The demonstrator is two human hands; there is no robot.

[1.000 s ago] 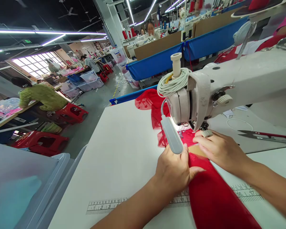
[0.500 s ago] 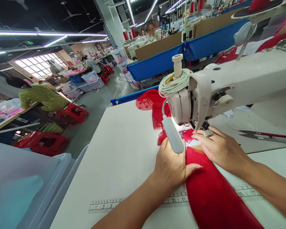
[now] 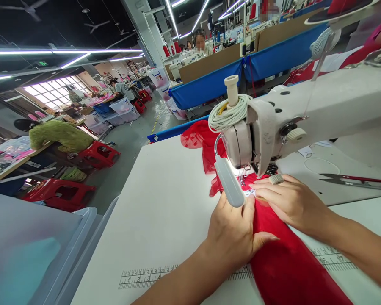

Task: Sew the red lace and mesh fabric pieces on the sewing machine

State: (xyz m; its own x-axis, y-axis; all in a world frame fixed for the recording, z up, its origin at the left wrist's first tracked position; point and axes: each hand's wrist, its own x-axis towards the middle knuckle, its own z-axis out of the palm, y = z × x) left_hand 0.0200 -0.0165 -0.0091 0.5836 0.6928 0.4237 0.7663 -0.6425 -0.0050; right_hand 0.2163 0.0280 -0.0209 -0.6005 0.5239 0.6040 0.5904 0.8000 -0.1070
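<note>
A long strip of sheer red fabric point(image 3: 292, 254) runs from the table's front edge up under the needle area of a white sewing machine point(image 3: 324, 101). My left hand point(image 3: 231, 231) lies on the fabric's left edge, thumb stretched across it and index finger pointing at the presser foot point(image 3: 241, 180). A grey lamp point(image 3: 230, 182) hides some of its fingers. From the right, my right hand point(image 3: 294, 201) rests with extended fingers on the fabric, close to the foot. Between the fingertips shows a small white piece with dark lines point(image 3: 249, 192). More red fabric point(image 3: 206, 144) is bunched behind the needle.
Black-bladed scissors point(image 3: 355, 180) with a red handle lie on the machine bed at right. A printed ruler point(image 3: 152, 277) runs along the front of the white table point(image 3: 165, 203). Translucent bins point(image 3: 82, 237) stand at left. Beyond, a person in green point(image 3: 62, 135) sits at another table.
My left hand has shifted slightly right, its index finger now straight beside the lamp. My right fingertips have moved a little left and down on the fabric. The view has tilted slightly.
</note>
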